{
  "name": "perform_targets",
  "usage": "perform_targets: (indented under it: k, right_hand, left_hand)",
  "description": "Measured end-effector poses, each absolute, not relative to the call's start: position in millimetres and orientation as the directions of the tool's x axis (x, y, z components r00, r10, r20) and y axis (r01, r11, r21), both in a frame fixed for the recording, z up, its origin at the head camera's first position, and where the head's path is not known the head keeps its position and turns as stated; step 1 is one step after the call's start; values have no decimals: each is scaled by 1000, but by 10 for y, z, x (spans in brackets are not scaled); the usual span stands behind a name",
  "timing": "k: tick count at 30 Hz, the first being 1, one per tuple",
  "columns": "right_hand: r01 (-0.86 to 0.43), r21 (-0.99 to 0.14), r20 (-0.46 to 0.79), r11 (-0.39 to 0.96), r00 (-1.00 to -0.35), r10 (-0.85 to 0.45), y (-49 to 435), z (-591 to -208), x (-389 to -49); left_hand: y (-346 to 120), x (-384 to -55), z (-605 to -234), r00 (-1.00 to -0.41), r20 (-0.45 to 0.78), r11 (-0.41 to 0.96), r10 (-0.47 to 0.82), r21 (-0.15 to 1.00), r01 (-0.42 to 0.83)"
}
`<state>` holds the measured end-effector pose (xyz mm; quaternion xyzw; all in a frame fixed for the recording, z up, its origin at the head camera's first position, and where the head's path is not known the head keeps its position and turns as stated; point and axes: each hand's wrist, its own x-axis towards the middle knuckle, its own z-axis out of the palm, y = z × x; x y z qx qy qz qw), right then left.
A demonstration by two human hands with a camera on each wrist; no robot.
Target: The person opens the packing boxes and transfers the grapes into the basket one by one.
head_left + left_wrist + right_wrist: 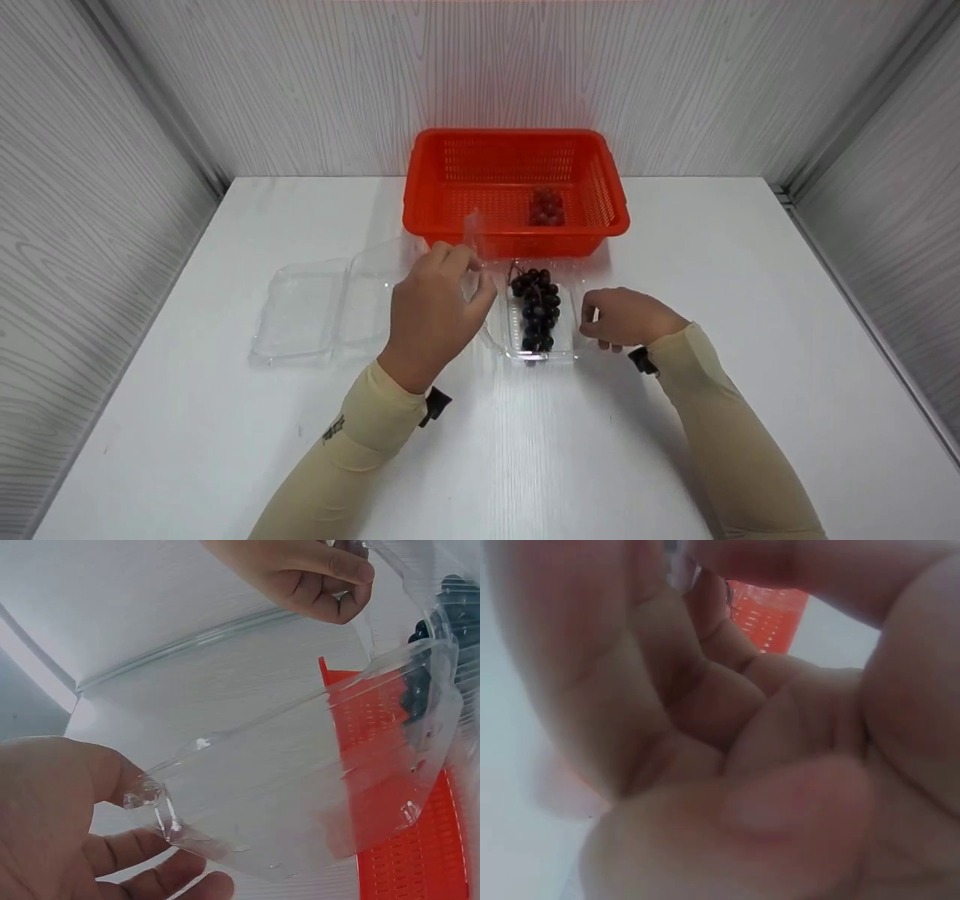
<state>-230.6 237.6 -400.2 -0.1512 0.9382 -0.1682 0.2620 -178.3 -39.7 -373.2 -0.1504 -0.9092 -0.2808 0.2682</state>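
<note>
A dark grape bunch [537, 309] lies in the base of a clear plastic clamshell box [568, 330]. The box's raised clear lid [270, 787] has its edge pinched between the thumb and fingers of my left hand [436, 311], left of the grapes. On the box's right side, my right hand [628, 318] pinches the rim with curled fingers. The right wrist view is mostly filled by that hand's palm and fingers, with a bit of shiny plastic [681, 566] at the fingertips.
Behind the box stands a red plastic basket [516, 244] with another grape bunch [546, 208] inside. A second clear clamshell box [300, 311] lies opened flat to the left, partly behind my left hand. Wood-grain panels [315, 82] enclose the white table [525, 465] at the back and sides.
</note>
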Motion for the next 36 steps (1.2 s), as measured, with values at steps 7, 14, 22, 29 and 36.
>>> perform_targets:
  k: [7,14,22,29,36]
  right_hand:
    - [-177,-379,-446,908,-825,-347,2358,-3977,-2287]
    - [-116,-367,-472,923,-832,-292,2345,-3996,-2229]
    - [-123,-334,-459,935,-844,-276,2347,-3990,-2238]
    - [-124,-335,-473,934,-835,-281,2336,-4015,-2233]
    - [-147,-315,-458,937,-841,-286,2318,-4008,-2242]
  left_hand:
    - [-528,-1803,-3672,-864,492,836,105,427,345]
    - [-595,-1727,-3637,-939,332,860,89,450,241]
    - [-686,-1776,-3619,-977,191,883,91,438,168]
    - [-783,-1840,-3681,-994,72,887,83,450,107]
    - [-838,-1912,-3731,-996,25,896,80,436,83]
